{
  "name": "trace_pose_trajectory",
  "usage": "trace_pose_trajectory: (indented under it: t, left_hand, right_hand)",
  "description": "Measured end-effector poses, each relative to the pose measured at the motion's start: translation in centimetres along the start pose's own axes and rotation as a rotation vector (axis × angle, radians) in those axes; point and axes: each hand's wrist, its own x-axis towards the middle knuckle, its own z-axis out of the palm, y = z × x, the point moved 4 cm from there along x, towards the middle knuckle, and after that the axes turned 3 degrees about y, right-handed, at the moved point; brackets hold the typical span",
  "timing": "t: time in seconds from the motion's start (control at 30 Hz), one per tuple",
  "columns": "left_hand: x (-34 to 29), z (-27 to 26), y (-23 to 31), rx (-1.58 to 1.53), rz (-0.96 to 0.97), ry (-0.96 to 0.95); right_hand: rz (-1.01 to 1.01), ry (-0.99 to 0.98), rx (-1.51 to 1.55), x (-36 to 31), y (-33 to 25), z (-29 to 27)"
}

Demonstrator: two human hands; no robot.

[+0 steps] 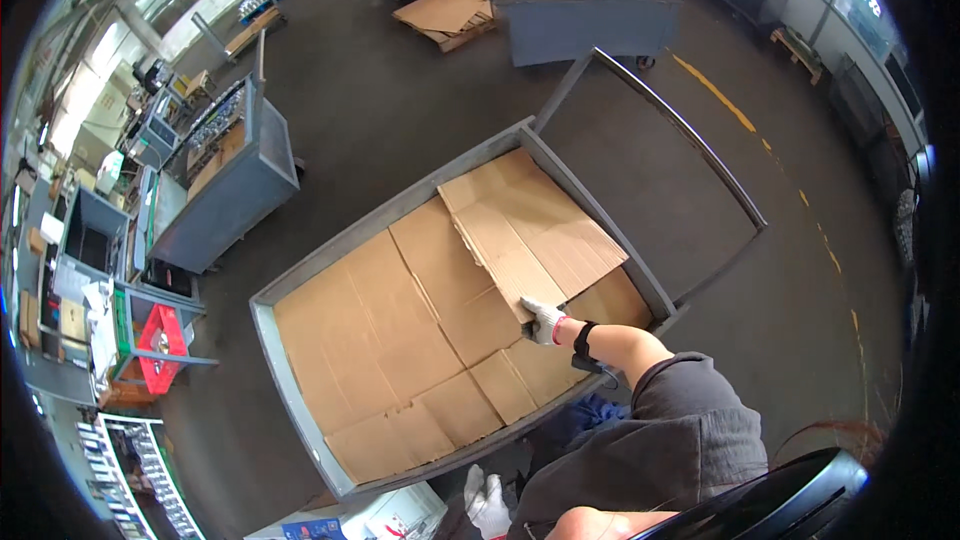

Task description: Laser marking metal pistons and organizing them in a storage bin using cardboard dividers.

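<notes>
While a red crate (160, 345) sits far left, my gloved right hand (543, 321) pinches the flat brown cardboard sheet (530, 230); my left hand (487, 502) hangs open.

Even daylight, strong fisheye edge warp

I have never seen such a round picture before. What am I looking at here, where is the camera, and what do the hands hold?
The picture comes from a wide fisheye camera worn on a person's head, looking down, so straight edges bend near the rim. No machine works here, only the person's two gloved hands. The right hand, in a white glove, grips the edge of a flattened cardboard sheet that lies on other cardboard pieces lining a grey metal cart. The left hand, also gloved, hangs low near the bottom edge and seems to hold nothing. Around them is a dark workshop floor with other grey carts and a red crate.
</notes>
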Motion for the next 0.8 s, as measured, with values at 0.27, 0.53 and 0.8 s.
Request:
trace_pose_trajectory:
  t: [0.27, 0.53, 0.8]
  left_hand:
    - [5.7, 2.3, 3.0, -0.996, -0.477, -0.169]
    - [5.9, 2.7, 3.1, -1.135, -0.732, 0.283]
    - [4.2, -2.7, -2.5, -1.41, -0.445, 0.657]
  right_hand:
    - [0.35, -0.366, -0.268, -14.6, 6.5, 3.3]
    - [-0.242, -1.045, -1.397, -16.1, 7.2, 6.7]
    - [0.035, -1.024, -1.267, -18.2, 11.4, 7.4]
